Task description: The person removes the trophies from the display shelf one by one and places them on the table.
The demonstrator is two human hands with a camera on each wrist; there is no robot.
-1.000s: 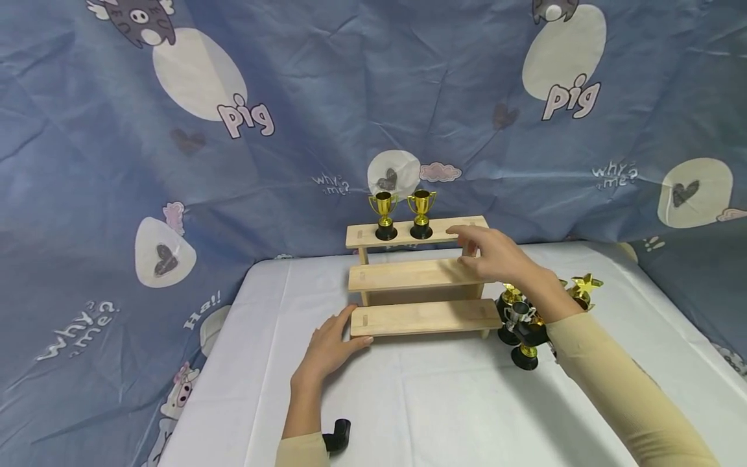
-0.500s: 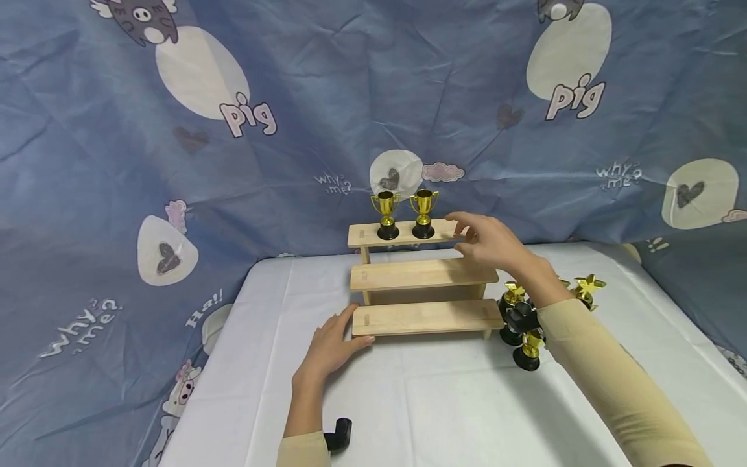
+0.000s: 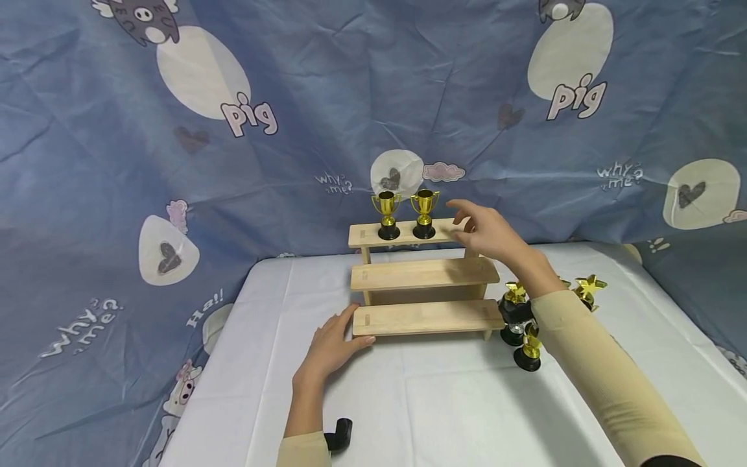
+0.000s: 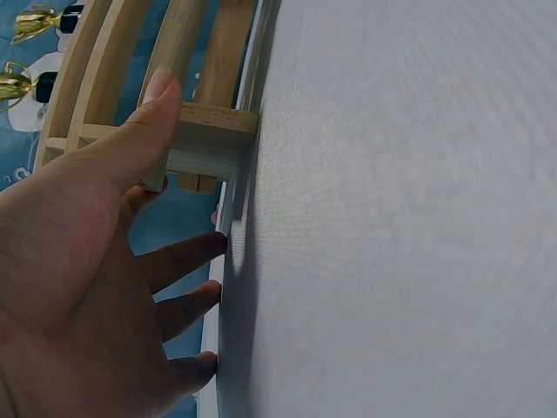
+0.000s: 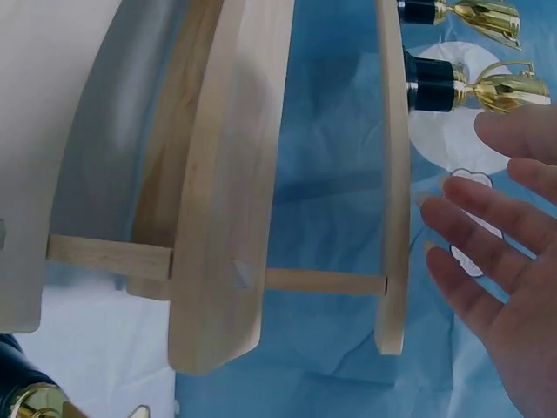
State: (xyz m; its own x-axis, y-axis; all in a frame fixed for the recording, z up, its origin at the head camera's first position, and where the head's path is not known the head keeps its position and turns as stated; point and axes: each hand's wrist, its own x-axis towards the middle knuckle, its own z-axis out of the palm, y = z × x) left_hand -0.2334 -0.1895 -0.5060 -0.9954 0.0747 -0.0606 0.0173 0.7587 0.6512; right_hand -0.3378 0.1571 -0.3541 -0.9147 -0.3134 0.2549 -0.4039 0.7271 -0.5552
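Observation:
A three-step wooden display stand [image 3: 428, 318] is on the white table. Two gold trophy cups with black bases, a left cup [image 3: 388, 206] and a right cup [image 3: 424, 206], stand upright on its top step, left of its right end. At the lowest step's left end, my left hand [image 3: 331, 340] grips the board between thumb and index finger; the other fingers [image 4: 178, 261] extend past it. My right hand [image 3: 493, 235] hovers by the top step's right end, beside the right cup, holding nothing; its fingers [image 5: 474, 222] are slightly bent and apart.
Several trophies, some with gold stars, cluster right of the stand, partly hidden by my right forearm; one star trophy [image 3: 528, 353] stands in front. Behind the stand hangs a blue printed cloth [image 3: 315, 130]. White cloth [image 3: 432, 402] covers the table.
My right hand has risen from near the middle step to the top step's level, its thumb and fingers still apart. The left hand and both cups on the stand stay put.

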